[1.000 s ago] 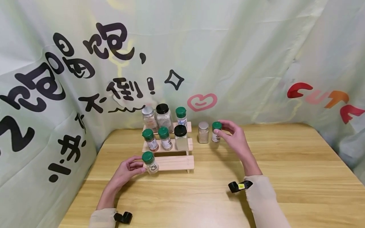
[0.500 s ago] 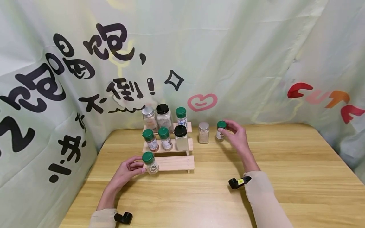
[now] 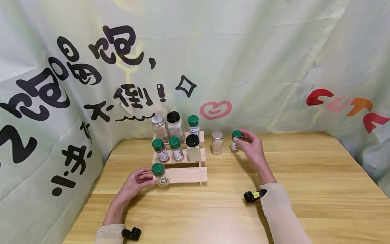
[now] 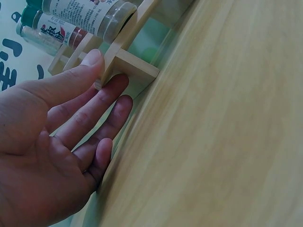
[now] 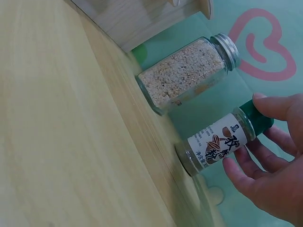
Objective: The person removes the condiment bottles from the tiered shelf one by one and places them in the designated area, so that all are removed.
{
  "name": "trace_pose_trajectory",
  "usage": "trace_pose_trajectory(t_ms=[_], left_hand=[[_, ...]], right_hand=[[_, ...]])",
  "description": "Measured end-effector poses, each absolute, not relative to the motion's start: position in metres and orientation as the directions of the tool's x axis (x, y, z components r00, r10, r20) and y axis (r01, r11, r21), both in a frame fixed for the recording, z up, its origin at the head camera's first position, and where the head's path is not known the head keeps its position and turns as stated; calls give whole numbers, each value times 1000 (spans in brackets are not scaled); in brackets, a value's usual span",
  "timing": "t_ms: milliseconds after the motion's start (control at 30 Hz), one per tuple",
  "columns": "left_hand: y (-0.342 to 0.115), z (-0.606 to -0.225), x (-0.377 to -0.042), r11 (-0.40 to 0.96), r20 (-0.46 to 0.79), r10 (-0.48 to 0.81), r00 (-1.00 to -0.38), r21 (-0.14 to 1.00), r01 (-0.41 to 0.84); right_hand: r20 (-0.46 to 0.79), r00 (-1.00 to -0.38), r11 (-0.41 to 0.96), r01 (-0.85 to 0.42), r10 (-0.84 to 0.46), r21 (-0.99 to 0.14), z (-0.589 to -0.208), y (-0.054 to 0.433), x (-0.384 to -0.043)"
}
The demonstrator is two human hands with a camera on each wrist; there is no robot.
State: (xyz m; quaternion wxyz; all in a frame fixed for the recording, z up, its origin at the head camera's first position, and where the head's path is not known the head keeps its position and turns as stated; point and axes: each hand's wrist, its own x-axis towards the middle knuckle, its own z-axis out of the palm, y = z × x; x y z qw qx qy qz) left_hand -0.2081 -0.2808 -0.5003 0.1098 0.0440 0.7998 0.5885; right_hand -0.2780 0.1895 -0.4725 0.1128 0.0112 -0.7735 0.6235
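Note:
At the right of the wooden rack, my right hand [image 3: 252, 145] holds a green-capped spice jar [image 3: 235, 142] by its cap and side. In the right wrist view the jar [image 5: 220, 142] has a white label, and its base is right at the tabletop. My left hand [image 3: 136, 184] is at the front left end of the three-tier spice rack [image 3: 189, 174]. The left wrist view shows the thumb [image 4: 92, 59] and fingers around that end of the rack. Just above them, another green-capped jar [image 3: 160, 174] stands on the lowest tier.
A silver-lidded jar [image 3: 217, 142] of coarse grains stands on the table [image 3: 298, 176] between rack and right hand. Jars with green, black and silver lids, such as the black-lidded jar [image 3: 193, 148], fill the two upper tiers. A printed curtain [image 3: 262, 67] hangs behind.
My right hand has shifted the green-capped jar a little to the right, away from the silver-lidded jar, and then stayed there. My left hand has kept its place at the rack.

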Motion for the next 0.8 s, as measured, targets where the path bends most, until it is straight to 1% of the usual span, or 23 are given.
trace_pose_trajectory(t_ms=[267,433,533,800], left_hand=[[-280,-501,-207,292,-121,204,-971,955,-58],[-280,-500,-207,299,-130,201,-971,952,-65],[-280,-499,-207,301,-126,201,-971,952,-61],[-281,-498,-207,298,-121,213,-970,953,-53]], right_hand=[[182,-978,238,-154,98,-959,-473,192,-275],[170,-980,219,-144,105,-965,-466,196,-267],[189,-974,203,-161,127,-966,-459,196,-263],[256,-955,222,-220,148,-950,-440,190,-254]])
